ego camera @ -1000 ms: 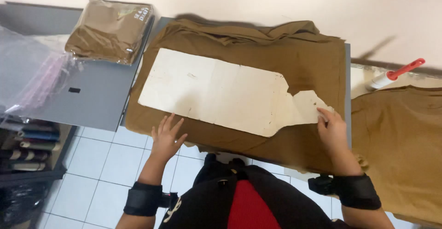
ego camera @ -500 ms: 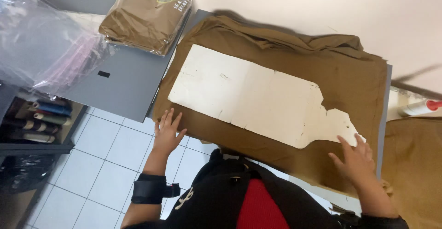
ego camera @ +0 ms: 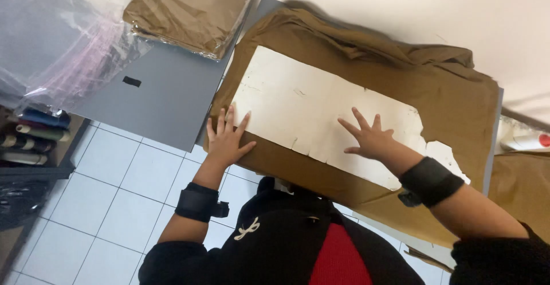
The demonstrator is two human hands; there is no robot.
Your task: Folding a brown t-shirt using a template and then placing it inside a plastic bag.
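A brown garment (ego camera: 458,99) lies spread over a table, with a worn white cardboard template (ego camera: 298,104) flat on top of it. My left hand (ego camera: 227,139) rests open on the brown cloth at the template's near left corner, fingers spread. My right hand (ego camera: 369,137) presses flat on the template's near edge, fingers apart. Both wrists carry black bands. Neither hand grips anything.
A grey table (ego camera: 166,99) to the left holds a stack of folded brown garments in clear wrap (ego camera: 192,10) and loose clear plastic bags (ego camera: 54,50). More brown cloth (ego camera: 521,185) lies at the right. A shelf with rolls (ego camera: 28,139) stands above white floor tiles.
My right hand has moved left from the template's narrow right end onto its middle. My left hand stays at the near left corner. The view has come closer.
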